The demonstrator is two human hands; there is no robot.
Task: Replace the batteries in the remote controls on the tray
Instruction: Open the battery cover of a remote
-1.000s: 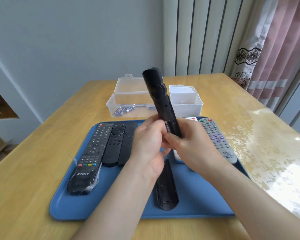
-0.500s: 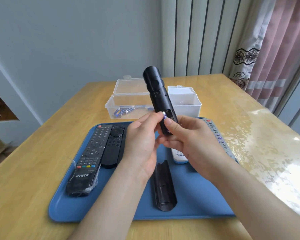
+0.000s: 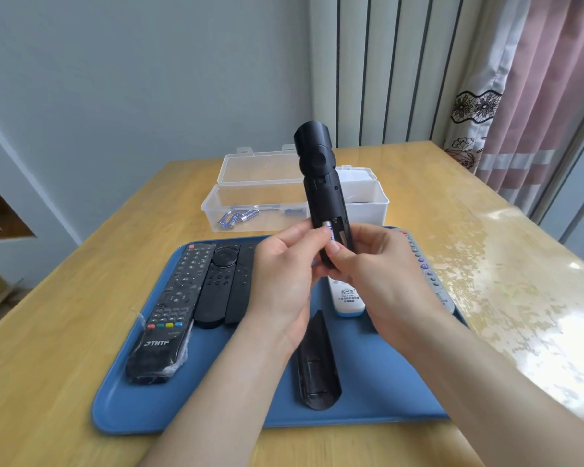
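I hold a black remote (image 3: 321, 183) upright above the blue tray (image 3: 189, 409), its open battery bay facing me. My right hand (image 3: 381, 264) grips its lower end. My left hand (image 3: 284, 274) pinches a small blue-and-silver battery (image 3: 329, 232) at the bay with thumb and fingers. The remote's black back cover (image 3: 316, 369) lies loose on the tray below my hands. On the tray's left lie three black remotes (image 3: 169, 308); a white remote (image 3: 346, 299) and a grey remote (image 3: 429, 274) lie partly hidden behind my right hand.
Two clear plastic boxes stand beyond the tray: the left box (image 3: 250, 214) is open with several blue batteries (image 3: 238, 217) inside, the right box (image 3: 368, 203) is mostly hidden by the remote. The wooden table (image 3: 486, 264) has a glossy cover; curtains hang at the right.
The held remote has tilted more upright and its lower end has risen. My left fingers have shifted onto the battery at the open bay, which now shows between my fingertips.
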